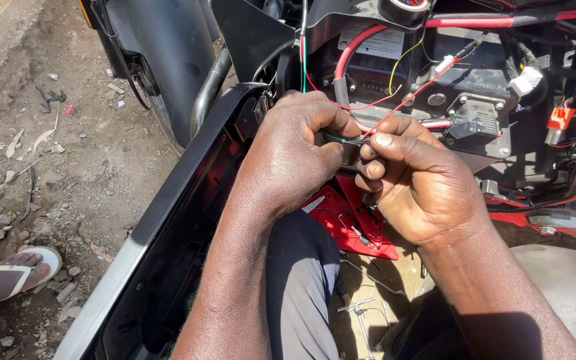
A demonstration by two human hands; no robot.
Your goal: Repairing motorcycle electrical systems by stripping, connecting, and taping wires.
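Dirt ground (68,173); connector (349,152) between both hands' grip.

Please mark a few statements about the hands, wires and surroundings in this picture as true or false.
1. Both hands pinch thin wires together. True: left hand, right hand, wires.
2. A roll of tape sits at the top. True.
3. The right hand holds a screwdriver. False: only wires and a small dark part.
4. A sandalled foot rests on the ground at the left. True.
5. The ground is tiled. False: it is dirt with litter.
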